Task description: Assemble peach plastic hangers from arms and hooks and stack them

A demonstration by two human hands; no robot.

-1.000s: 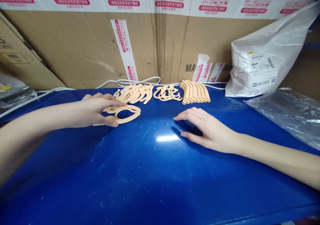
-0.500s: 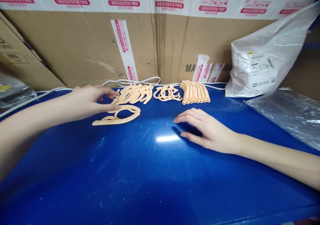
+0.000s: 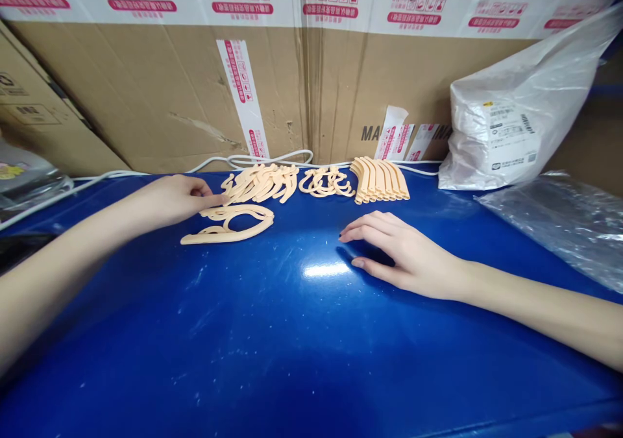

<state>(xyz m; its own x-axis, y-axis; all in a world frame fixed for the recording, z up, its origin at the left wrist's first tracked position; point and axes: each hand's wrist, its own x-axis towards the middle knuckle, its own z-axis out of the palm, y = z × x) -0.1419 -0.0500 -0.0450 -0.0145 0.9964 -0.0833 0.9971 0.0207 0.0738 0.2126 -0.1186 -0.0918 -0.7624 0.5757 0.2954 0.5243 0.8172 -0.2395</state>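
Observation:
My left hand is at the left end of a pile of curved beige plastic hanger arms. Its fingers are curled in against the thumb, whose tip touches the pile's edge; whatever is between them is hidden. Just in front of that hand a folded beige plastic hanger lies flat on the blue table. My right hand rests on the table with loosely bent fingers apart from the thumb, holding nothing. Beyond it are beige plastic hooks and a neat row of curved beige tubular pieces.
A large cardboard box stands behind the table, with a white cable along its foot. At the right are a white plastic parcel bag and clear plastic film. Another wrapped bag lies far left.
My left hand has drawn back slightly to the left and lower, and its fingers have curled in. The right hand and the hanger have hardly moved.

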